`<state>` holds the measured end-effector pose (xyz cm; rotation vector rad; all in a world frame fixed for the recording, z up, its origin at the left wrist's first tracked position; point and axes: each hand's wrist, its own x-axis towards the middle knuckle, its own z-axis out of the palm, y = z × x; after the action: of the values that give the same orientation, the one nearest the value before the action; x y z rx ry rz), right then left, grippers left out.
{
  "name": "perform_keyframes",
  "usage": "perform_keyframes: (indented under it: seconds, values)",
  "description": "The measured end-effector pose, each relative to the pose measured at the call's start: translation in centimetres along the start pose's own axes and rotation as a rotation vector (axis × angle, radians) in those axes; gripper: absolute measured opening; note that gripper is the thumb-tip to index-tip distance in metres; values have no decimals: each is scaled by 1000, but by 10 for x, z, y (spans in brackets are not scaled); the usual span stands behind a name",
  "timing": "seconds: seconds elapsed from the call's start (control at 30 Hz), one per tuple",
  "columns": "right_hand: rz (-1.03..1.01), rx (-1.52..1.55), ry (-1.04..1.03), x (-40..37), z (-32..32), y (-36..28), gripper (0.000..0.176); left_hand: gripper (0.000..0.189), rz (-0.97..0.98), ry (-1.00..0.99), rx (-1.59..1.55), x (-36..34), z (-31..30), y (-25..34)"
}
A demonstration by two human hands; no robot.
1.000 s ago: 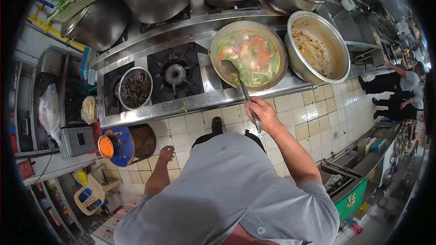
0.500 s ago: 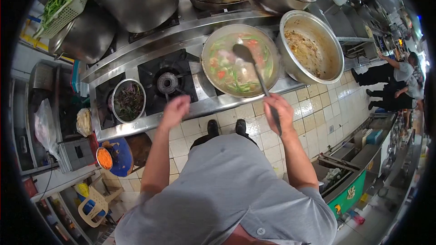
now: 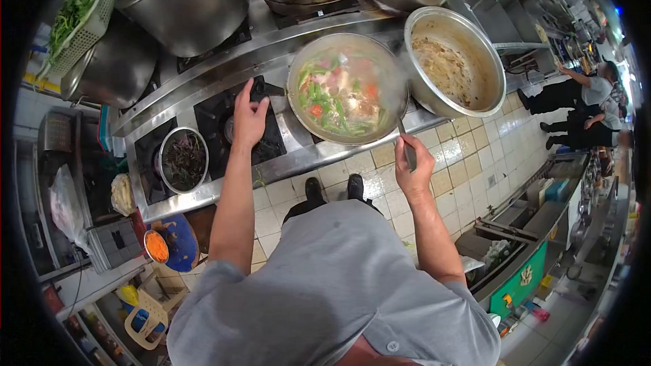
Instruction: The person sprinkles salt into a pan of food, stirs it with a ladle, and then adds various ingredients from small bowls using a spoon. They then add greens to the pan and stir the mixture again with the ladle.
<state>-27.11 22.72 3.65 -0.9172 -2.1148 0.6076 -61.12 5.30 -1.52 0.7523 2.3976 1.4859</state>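
My right hand (image 3: 415,168) is closed round the dark handle of a ladle (image 3: 409,149), which leans at the right rim of a wide pan (image 3: 293,95). The ladle's head is hidden in the steaming food. Green pieces and red chunks sit in pale liquid in that pan. My left hand (image 3: 249,116) hangs over the black burner grate (image 3: 272,137), left of the pan's short dark handle (image 3: 272,89); its fingers are apart and nothing is in them.
A deep metal pot (image 3: 498,74) with food residue stands right of the pan. On the left is a bowl of dark leaves (image 3: 184,160). Large pots (image 3: 193,10) line the back. Two people (image 3: 576,95) stand at far right. Grated orange food (image 3: 156,247) is at lower left.
My left hand has moved forward over the burner and its fingers have spread. The ladle's head has gone from the middle of the pan to its right side, out of sight.
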Motion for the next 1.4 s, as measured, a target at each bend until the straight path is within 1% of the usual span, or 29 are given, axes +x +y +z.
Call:
perform_keyframes:
  seconds: [0.1,0.13,0.23,0.27,0.37,0.43,0.47,0.53,0.57,0.63,0.67,0.7,0.8,0.87,0.9,0.93,1.0,1.03,1.07,1.13,1.17,1.2,1.23,1.27,1.3,1.33,1.37,1.4]
  values:
    - [247,178,-20,-3,-3,-11,11,60,34,29,-30,-45,-5,-37]
    - [172,200,18,-3,-3,-12,9,59,7,17,-28,-60,-9,-45]
    - [-4,121,-8,5,-17,-26,11,55,-72,-15,-4,-107,-22,-65]
    - [-117,60,-3,10,-21,-27,13,53,-88,-19,16,-119,-26,-72]
    - [-241,33,-9,23,-32,-16,15,47,-161,-54,41,-152,-36,-93]
    - [-198,31,-32,31,-39,-7,12,46,-194,-95,45,-171,-38,-92]
    - [-184,30,-50,35,-42,-2,11,43,-182,-102,49,-182,-40,-89]
    - [-123,43,-85,41,-44,13,11,41,-206,-94,34,-204,-42,-94]
    - [-130,47,-91,42,-44,21,11,41,-217,-90,27,-215,-41,-100]
    - [-151,57,-105,47,-45,36,12,38,-309,44,-114,-248,-34,-130]
    - [-133,77,-146,48,-44,44,13,36,-353,114,-186,-267,-29,-148]
    - [-129,94,-175,50,-46,45,13,35,-399,208,-194,-288,-26,-165]
    - [-111,159,-259,49,-50,44,13,35,-557,449,-148,-374,-12,-213]
    - [-13,279,-331,55,-58,35,11,35,-747,490,-141,-439,2,-239]
    - [42,334,-374,56,-64,31,11,35,-894,488,-166,-468,11,-234]
    - [-21,388,-358,58,-69,29,9,36,-1046,480,-191,-501,22,-227]
    - [-152,430,-345,64,-73,43,8,36,-1345,344,-176,-573,48,-249]
    - [-222,456,-331,68,-72,49,8,37,-1437,183,-213,-602,60,-246]
    - [-371,448,-254,73,-71,55,11,37,-1518,21,-253,-632,71,-243]
    - [-502,433,-268,88,-67,67,12,45,-1156,-357,52,-703,108,-261]
    - [-563,425,-271,93,-65,69,13,46,-900,-500,269,-719,124,-244]
    - [-562,453,-284,97,-62,65,13,47,-641,-590,449,-727,136,-227]
    - [-580,488,-305,103,-54,61,13,47,-428,-622,593,-735,148,-215]
    - [-599,521,-326,107,-45,56,13,48,-351,-605,640,-739,157,-204]
    - [-616,554,-346,110,-35,51,13,49,-319,-586,678,-740,160,-195]
    - [-616,575,-395,112,-20,47,10,48,-626,-483,456,-734,163,-177]
    - [-577,591,-405,110,-3,38,10,47,-900,-302,244,-726,167,-158]
    - [-537,604,-412,108,14,28,10,44,-815,-298,428,-720,163,-142]
